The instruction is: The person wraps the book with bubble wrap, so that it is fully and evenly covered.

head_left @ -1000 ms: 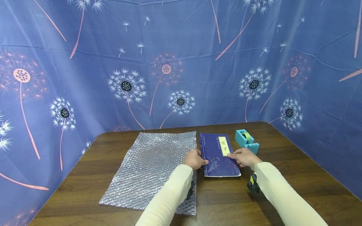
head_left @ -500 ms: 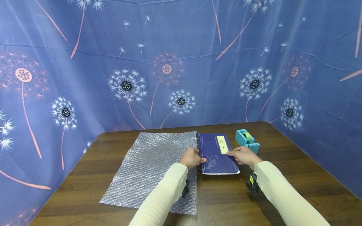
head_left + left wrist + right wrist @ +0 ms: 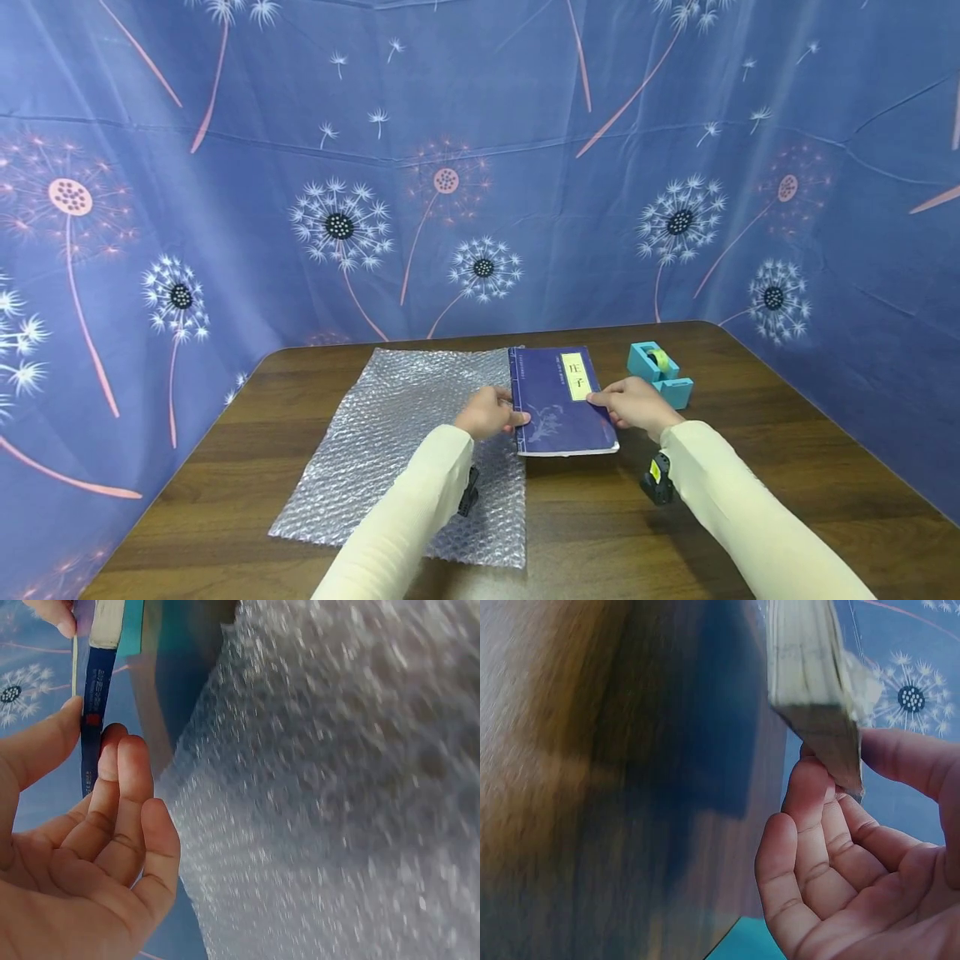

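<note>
- The left hand point(image 3: 489, 412) pinches the book point(image 3: 558, 400) at its spine edge: thumb on the cover, fingers point(image 3: 124, 795) curled under it, as the left wrist view shows.
- The right hand point(image 3: 633, 404) holds the opposite, page-side edge the same way, thumb on top and fingers point(image 3: 817, 825) curled beneath the page block.
- The book sits toward the far edge of the counter point(image 3: 750, 467), right of its middle. Its spine side is just over the right border of the wrap point(image 3: 405, 442). From the right wrist view it looks raised off the wood on that side, with a shadow beneath.
- To my eye the book is being carried sideways onto the wrap. Doing that well would mean keeping it level between both hands, lifted enough that its edge does not catch and drag the light sheet, and held square to the sheet's border.
- The grip is only at the two thin edges, so the cover could slip or flop open if either pinch loosens.
- The wrap lies flat across the middle and left of the counter, reaching nearly to the near edge.
- A teal tape dispenser point(image 3: 658, 373) stands just beyond the right hand, near the far right corner, apart from the book.
- Nothing lies on the wrap.
- A blue dandelion-print cloth point(image 3: 480, 167) hangs behind and to both sides.
</note>
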The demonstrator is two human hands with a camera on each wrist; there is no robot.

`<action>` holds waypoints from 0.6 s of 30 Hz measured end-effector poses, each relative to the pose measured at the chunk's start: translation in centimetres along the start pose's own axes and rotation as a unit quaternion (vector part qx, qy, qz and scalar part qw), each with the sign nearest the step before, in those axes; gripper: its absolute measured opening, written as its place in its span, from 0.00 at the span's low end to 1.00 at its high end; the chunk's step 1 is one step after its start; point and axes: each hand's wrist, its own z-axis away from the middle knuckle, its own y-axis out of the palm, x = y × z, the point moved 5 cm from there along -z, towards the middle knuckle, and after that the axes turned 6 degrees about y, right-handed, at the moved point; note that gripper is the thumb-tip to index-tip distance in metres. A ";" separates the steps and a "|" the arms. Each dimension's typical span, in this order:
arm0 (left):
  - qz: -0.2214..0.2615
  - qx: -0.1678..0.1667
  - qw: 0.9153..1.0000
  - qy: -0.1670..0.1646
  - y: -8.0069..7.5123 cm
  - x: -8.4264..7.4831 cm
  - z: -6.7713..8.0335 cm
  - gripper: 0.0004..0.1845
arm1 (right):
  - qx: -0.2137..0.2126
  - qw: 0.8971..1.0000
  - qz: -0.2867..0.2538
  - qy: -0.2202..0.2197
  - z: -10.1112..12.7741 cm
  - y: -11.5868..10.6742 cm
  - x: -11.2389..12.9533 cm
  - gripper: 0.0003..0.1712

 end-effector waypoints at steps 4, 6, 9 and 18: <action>-0.002 0.003 1.000 0.001 -0.9 0.4 0.1 0.28 | 0.000 1.000 -0.006 -0.008 0.0 0.5 0.9 0.23; 0.000 0.006 1.000 0.002 -1.4 0.6 0.3 0.29 | 0.002 1.000 -0.012 -0.011 0.1 0.7 1.3 0.22; -0.006 0.010 1.000 0.000 -2.1 0.8 0.5 0.30 | 0.004 1.000 -0.019 -0.011 0.1 1.2 1.9 0.21; -0.015 0.033 0.999 -0.013 -4.4 1.5 1.5 0.32 | -0.004 1.000 0.001 -0.005 -0.4 2.6 3.4 0.18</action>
